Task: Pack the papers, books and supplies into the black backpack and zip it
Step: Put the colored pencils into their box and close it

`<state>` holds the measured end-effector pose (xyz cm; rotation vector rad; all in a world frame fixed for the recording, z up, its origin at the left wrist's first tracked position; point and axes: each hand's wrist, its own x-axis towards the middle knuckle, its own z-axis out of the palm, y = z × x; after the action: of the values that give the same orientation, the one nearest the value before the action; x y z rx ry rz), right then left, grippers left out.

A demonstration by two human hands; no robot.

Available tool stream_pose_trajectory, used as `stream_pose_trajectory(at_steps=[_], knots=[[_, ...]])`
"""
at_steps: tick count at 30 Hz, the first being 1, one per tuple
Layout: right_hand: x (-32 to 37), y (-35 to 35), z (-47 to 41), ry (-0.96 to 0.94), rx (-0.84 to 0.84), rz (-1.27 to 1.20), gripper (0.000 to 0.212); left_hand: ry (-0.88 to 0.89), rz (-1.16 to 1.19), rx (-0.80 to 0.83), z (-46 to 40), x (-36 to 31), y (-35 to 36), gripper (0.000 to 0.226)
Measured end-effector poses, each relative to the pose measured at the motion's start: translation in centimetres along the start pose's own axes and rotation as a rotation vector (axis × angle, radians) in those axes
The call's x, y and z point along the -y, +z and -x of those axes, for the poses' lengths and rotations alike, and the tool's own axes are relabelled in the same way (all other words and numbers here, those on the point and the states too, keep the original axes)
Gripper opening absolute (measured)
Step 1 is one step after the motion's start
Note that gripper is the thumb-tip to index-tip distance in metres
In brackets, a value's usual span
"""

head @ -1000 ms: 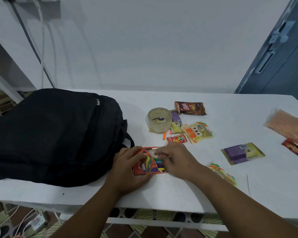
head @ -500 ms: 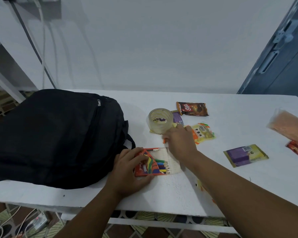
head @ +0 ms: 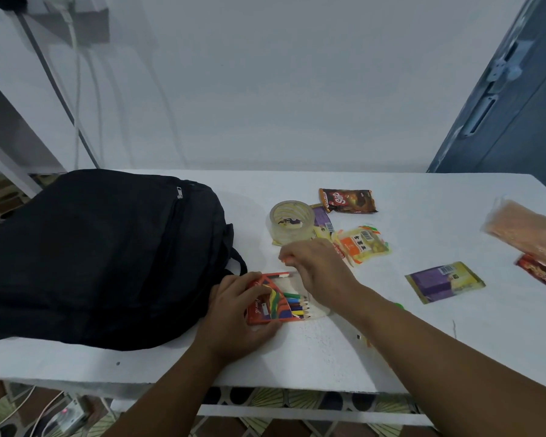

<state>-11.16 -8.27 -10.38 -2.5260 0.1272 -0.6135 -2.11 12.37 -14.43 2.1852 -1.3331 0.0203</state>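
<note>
Left hand (head: 234, 307) of mine lies flat over the orange cardboard box of coloured pencils (head: 273, 299), fingers spread and pressing it down on the white table (head: 297, 357), with the thumb along its near edge. I see the pencils' sharpened tips poking out of the box's open right side, green, blue, yellow and red among them. My right hand (head: 317, 268) hovers just beyond the box, its fingers (head: 292, 255) pinched together around something small and orange; the piece is mostly hidden, so I cannot tell exactly what it is. Just left of the box, touching my left hand's knuckles, sits the black fabric backpack (head: 101, 257), lying flat on the table with its zip pull (head: 179, 193) near the top; the zip looks shut from this angle. Beyond my right hand stands a clear roll of adhesive tape (head: 290, 220), upright on its side edge, resting partly on a purple and yellow wrapper (head: 323, 220). Behind it lies a dark brown snack packet (head: 347, 200), and beside my right hand a yellow and orange sweet packet (head: 363, 244). Further right I see a flat purple and yellow sachet (head: 443, 282), well apart from the rest, and at the table's right edge a clear bag of orange-brown contents (head: 527, 233) above a red wrapper (head: 541, 274).
</note>
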Motion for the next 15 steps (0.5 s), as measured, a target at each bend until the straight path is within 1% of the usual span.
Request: stream_pose_trajectory(at_steps=[2, 5, 7, 9, 10, 12, 14, 15], knots=[[0.7, -0.2, 0.5, 0.013, 0.059, -0.044, 0.018, 0.001, -0.003, 0.000, 0.0, 0.1, 0.1, 0.056], [0.6, 0.4, 1.8, 0.103, 0.271, 0.106, 0.031, 0.008, 0.005, -0.007, 0.0, 0.0, 0.1, 0.055], [0.3, 0.8, 2.7, 0.174, 0.340, 0.070, 0.039, 0.006, 0.011, -0.011, 0.1, 0.1, 0.1, 0.055], [0.3, 0.9, 3.3, 0.197, 0.349, 0.080, 0.042, 0.007, 0.018, -0.011, 0.2, 0.2, 0.1, 0.055], [0.5, 0.8, 3.4, 0.197, 0.327, 0.071, 0.041, 0.007, 0.021, -0.012, 0.2, 0.2, 0.1, 0.055], [0.7, 0.6, 3.4, 0.133, 0.264, 0.101, 0.034, 0.004, 0.028, -0.012, 0.1, 0.2, 0.2, 0.055], [1.0, 0.9, 3.5, 0.048, 0.223, 0.167, 0.038, 0.005, 0.035, -0.012, 0.1, 0.2, 0.3, 0.055], [1.3, 0.9, 3.5, 0.055, 0.242, 0.112, 0.040, 0.006, 0.038, -0.013, 0.1, 0.3, 0.3, 0.055]])
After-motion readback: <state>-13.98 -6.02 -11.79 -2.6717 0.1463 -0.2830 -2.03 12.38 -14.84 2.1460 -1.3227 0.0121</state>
